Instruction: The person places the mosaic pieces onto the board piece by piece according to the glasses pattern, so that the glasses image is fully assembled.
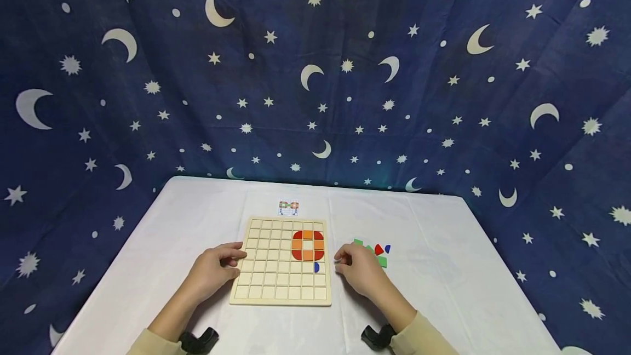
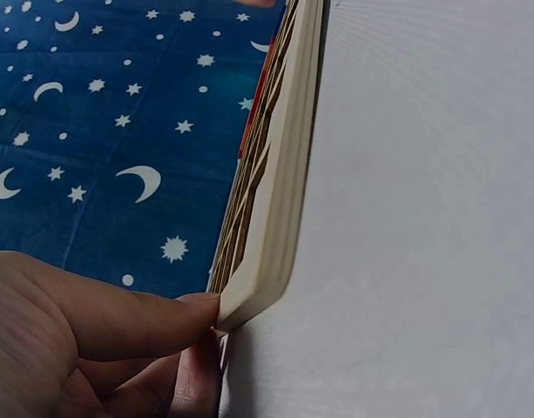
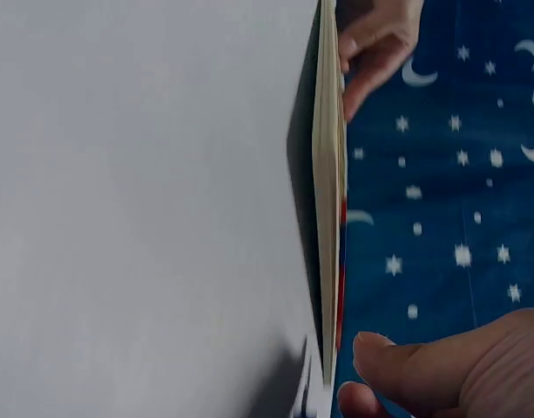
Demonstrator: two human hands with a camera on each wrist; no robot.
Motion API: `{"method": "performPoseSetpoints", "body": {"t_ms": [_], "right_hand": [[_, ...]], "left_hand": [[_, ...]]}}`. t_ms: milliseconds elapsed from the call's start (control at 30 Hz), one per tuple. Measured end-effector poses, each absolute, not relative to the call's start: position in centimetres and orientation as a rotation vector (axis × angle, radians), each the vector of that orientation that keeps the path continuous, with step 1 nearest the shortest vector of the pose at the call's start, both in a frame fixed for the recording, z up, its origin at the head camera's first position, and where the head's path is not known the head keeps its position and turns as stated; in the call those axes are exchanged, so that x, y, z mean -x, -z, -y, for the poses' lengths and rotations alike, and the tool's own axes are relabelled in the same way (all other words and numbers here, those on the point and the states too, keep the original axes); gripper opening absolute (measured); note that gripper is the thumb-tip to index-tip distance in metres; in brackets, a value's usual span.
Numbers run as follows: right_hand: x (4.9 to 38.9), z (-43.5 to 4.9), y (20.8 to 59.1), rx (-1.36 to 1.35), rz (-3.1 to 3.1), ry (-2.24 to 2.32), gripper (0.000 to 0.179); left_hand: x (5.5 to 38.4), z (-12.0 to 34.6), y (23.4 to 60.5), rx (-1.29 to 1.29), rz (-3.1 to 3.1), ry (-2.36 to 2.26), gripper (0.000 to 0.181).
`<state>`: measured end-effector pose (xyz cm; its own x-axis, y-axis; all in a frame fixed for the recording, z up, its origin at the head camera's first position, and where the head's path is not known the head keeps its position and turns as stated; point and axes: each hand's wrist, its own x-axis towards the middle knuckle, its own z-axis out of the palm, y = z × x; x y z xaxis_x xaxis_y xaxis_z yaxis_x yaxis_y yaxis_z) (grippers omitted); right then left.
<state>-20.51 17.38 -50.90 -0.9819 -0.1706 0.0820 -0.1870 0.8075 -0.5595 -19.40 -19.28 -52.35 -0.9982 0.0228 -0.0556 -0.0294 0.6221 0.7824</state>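
A pale wooden grid board (image 1: 281,264) lies on the table. Red corner pieces (image 1: 297,255) and orange squares (image 1: 308,234) form a ring in its upper right part, with a blue half circle (image 1: 316,267) below. My left hand (image 1: 213,270) holds the board's left edge; in the left wrist view the thumb (image 2: 153,322) lies against the edge and other fingers show underneath. Just off the right edge is my right hand (image 1: 362,268), fingers loosely bent, nothing visible in them. Its thumb (image 3: 415,370) appears near the board's edge (image 3: 326,218) in the right wrist view.
Beyond my right hand lie a red piece (image 1: 378,250), a second blue half circle (image 1: 388,248) and several green pieces (image 1: 382,261), partly hidden by the hand. A small printed pattern card (image 1: 288,207) sits behind the board. A dark star-and-moon curtain (image 1: 315,97) hangs behind the white table (image 1: 434,267).
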Motion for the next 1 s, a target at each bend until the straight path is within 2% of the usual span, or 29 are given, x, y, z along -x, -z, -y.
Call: {"method": "performPoseSetpoints", "body": {"t_ms": [433,700,1000], "right_hand": [[20.9,-23.6,51.1,-0.06,2.992,-0.689,0.012],[21.0,-24.0,51.2,-0.082,2.996,-0.615,0.011],[20.8,-23.7,51.5,-0.136,2.997,-0.604,0.026]], "left_hand": [[19.4,19.2,52.3,-0.004,-2.785,-1.339,0.039],[19.4,19.2,52.3,0.0,-2.79,-1.335,0.039],[19.3,19.1,52.3,0.01,-2.792,-1.329,0.038]]}}
